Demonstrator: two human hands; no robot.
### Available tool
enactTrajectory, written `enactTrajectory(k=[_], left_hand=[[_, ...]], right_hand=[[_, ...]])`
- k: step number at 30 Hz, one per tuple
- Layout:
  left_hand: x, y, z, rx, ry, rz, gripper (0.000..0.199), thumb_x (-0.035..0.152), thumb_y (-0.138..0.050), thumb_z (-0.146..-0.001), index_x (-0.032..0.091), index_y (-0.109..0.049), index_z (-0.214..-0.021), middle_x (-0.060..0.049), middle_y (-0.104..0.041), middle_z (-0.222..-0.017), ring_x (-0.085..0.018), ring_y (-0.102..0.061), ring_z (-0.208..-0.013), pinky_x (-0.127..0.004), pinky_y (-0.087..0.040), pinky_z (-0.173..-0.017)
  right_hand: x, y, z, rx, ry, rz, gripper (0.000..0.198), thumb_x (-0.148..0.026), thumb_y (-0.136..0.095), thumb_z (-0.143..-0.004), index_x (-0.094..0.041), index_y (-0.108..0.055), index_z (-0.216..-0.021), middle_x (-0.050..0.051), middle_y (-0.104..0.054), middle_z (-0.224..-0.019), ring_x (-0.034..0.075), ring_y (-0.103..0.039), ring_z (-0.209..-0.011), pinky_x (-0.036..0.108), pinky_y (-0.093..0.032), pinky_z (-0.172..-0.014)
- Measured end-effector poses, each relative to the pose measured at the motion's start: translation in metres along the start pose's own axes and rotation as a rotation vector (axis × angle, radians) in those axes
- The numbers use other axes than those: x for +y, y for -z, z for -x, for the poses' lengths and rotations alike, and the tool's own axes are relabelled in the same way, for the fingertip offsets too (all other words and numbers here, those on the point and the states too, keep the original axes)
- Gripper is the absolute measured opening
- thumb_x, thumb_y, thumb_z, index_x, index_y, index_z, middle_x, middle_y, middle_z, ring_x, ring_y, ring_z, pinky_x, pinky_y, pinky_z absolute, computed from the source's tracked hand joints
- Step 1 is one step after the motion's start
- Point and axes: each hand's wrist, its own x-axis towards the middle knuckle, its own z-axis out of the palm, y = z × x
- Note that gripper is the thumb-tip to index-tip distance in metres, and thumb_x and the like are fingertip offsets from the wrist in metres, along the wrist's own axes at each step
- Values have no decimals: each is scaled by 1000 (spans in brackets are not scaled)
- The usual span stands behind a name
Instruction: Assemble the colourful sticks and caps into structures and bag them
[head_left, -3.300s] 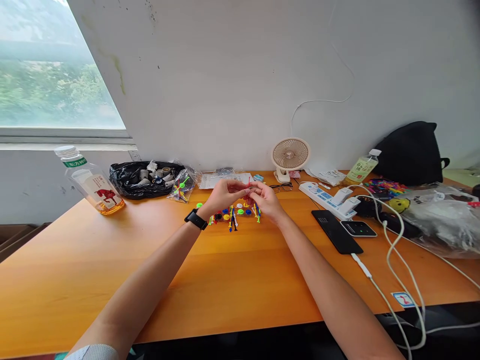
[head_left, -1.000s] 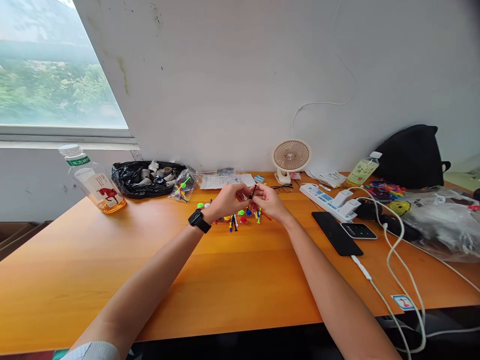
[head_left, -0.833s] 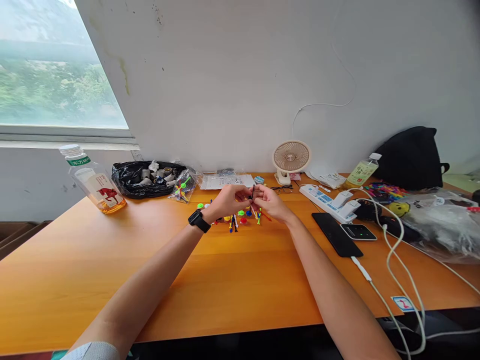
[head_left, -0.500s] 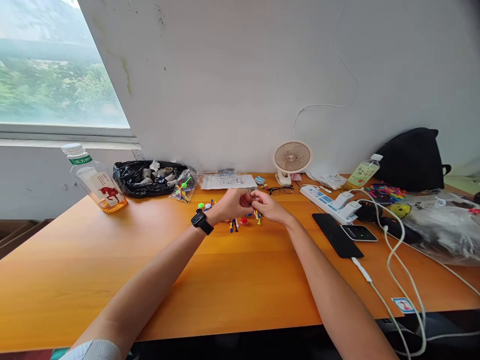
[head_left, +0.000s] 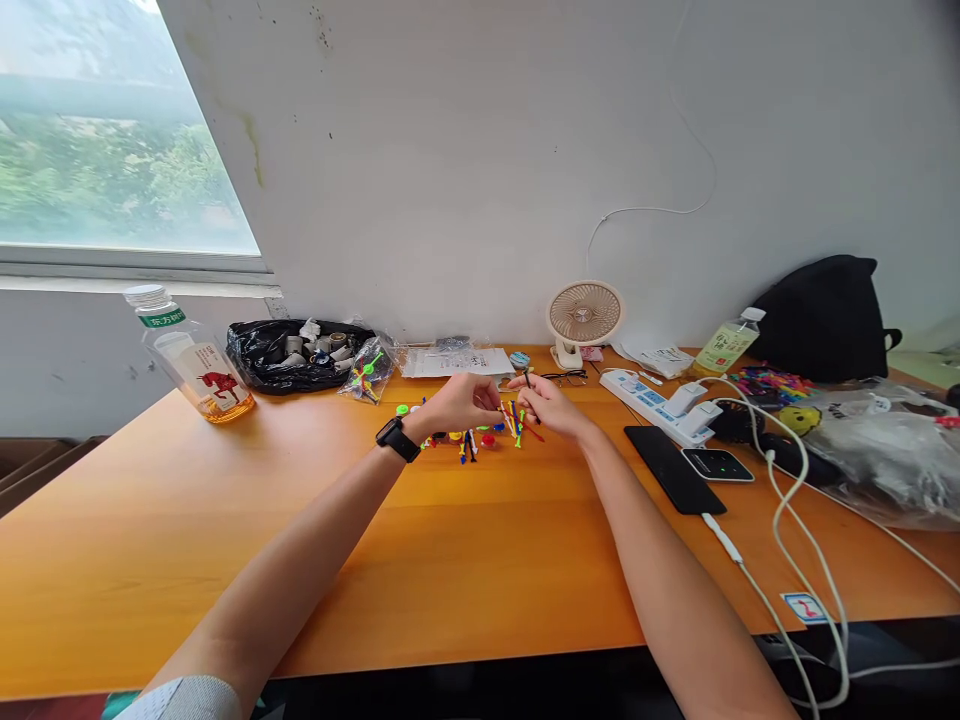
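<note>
My right hand [head_left: 553,410] is closed round a thin black plastic stick [head_left: 527,380], whose upper end pokes out above the fingers. To its left, my left hand [head_left: 466,402] has thumb and fingers curled together; what they pinch, if anything, is too small to make out. A black watch [head_left: 397,439] sits on my left wrist. Beneath and between the hands lie small colourful plastic pieces: a red round piece [head_left: 488,440], a green round piece [head_left: 403,410] and several thin sticks [head_left: 519,425] in yellow, green and blue. My left hand hides part of the pile.
A clear bag of similar pieces [head_left: 367,370], a black plastic bag [head_left: 259,360] and a printed paper [head_left: 457,363] lie behind. A bottle [head_left: 199,370] stands left. A small fan [head_left: 585,315], power strip [head_left: 652,405], black phone [head_left: 675,470] and white cables [head_left: 795,510] are rightward.
My hands have moved apart, the right one shifting slightly rightward with the black stick now showing upright in it. More of the coloured pieces between them is visible.
</note>
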Motion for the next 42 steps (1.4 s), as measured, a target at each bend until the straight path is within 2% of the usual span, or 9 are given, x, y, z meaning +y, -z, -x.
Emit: enactTrajectory(k=[4,7,11,13,19,27,36,40,42], left_hand=[[-1,-22,5,-201,-75,-72,18,19,-75,-78,16,-76,-96,-3,-77,-79,-17,-72,-71,-23,-52,-63],[-7,-40,8,-284,-155,-234,12,19,-78,-80,17,-76,-91,-3,-78,-82,-17,-72,-73,-25,-53,-66],[-13,-41,9,-233,-249,-415,13,21,-84,-78,20,-76,-88,-4,-75,-94,-22,-68,-93,-32,-52,-83],[-13,-35,9,-198,-273,-452,13,22,-85,-78,20,-76,-87,-7,-72,-104,-26,-64,-104,-36,-50,-91],[-15,-26,8,-129,-301,-661,10,28,-79,-85,21,-75,-92,-9,-70,-106,-28,-59,-106,-38,-47,-94],[-29,-22,9,-100,-238,-639,59,52,-76,-89,22,-61,-138,-15,-61,-139,-35,-53,-131,-45,-43,-111],[-39,-22,6,-117,-222,-634,56,53,-66,-97,17,-60,-140,-17,-67,-129,-34,-61,-122,-43,-48,-103],[-30,-5,4,-66,-205,-644,50,47,-62,-100,17,-61,-141,-17,-68,-128,-34,-61,-123,-43,-47,-104],[-26,9,5,-28,-196,-628,52,47,-61,-100,15,-60,-142,-18,-67,-131,-34,-60,-126,-44,-46,-106]], right_hand=[[15,5,-9,108,-126,418,36,-19,-50,-91,-11,-60,-125,-5,-53,-64,14,-49,-54,25,-35,-54],[22,3,-10,126,-151,586,42,-26,-60,-93,-8,-60,-132,3,-64,-75,17,-58,-65,27,-37,-58],[26,-3,-5,187,-99,844,39,-40,-71,-90,-13,-67,-118,13,-70,-104,24,-64,-94,28,-40,-70],[27,-6,-3,153,-105,879,36,-41,-72,-89,-15,-67,-113,13,-69,-109,25,-64,-97,28,-40,-71],[31,-14,-5,127,-34,867,26,-27,-75,-83,-17,-64,-105,9,-67,-100,21,-59,-89,27,-36,-68],[32,-7,-6,31,29,705,22,-9,-71,-76,-18,-66,-96,1,-63,-81,15,-53,-70,25,-36,-62],[31,-4,-7,-9,60,526,16,-7,-65,-83,-16,-69,-95,1,-65,-75,14,-58,-62,24,-43,-60],[35,3,-9,-53,-26,352,20,-7,-61,-83,-15,-68,-100,-1,-63,-71,14,-61,-57,24,-48,-55],[36,9,-11,-56,11,364,20,-8,-62,-83,-15,-69,-100,1,-67,-75,16,-64,-63,26,-52,-61]])
